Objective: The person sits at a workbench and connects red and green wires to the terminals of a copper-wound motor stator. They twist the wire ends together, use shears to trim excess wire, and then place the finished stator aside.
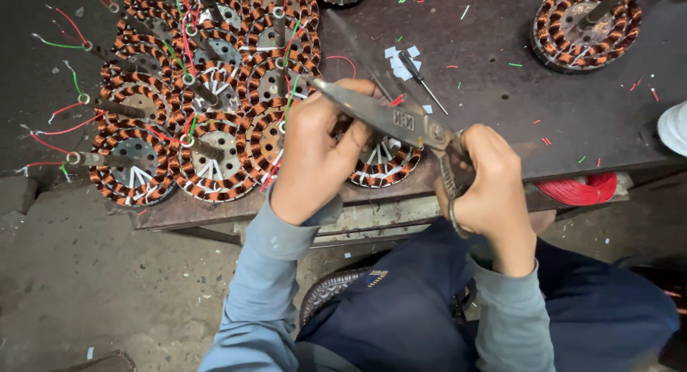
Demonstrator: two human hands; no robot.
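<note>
Right hand clenched around the handles of a pair of large steel scissors, fingers through the loop, blades slightly parted and pointing up and to the left. Left hand closed around a stator with copper windings, pinching what looks like a red wire end up between the blades; exact hold on the wire hidden behind the fingers. Stator mostly covered by that hand, resting at the near edge of the dark metal workbench, only its lower rim showing.

Just left of the hands, a crowded stack of similar wound stators, most bristling with red and green leads, some leads long and trailing off the bench edge. Judging by that, a good many leads not yet trimmed. Impossible to tell which of the stack count as finished.

Farther out, one more stator alone at the far right corner. Small offcuts of red, green and white insulation scattered over the benchtop, plus a little heap of white scraps beside a thin screwdriver: signs of cutting already well under way. Coil of red wire tucked on a ledge under the bench at right. Below, grey sleeves and dark blue trousers, bare concrete floor.
</note>
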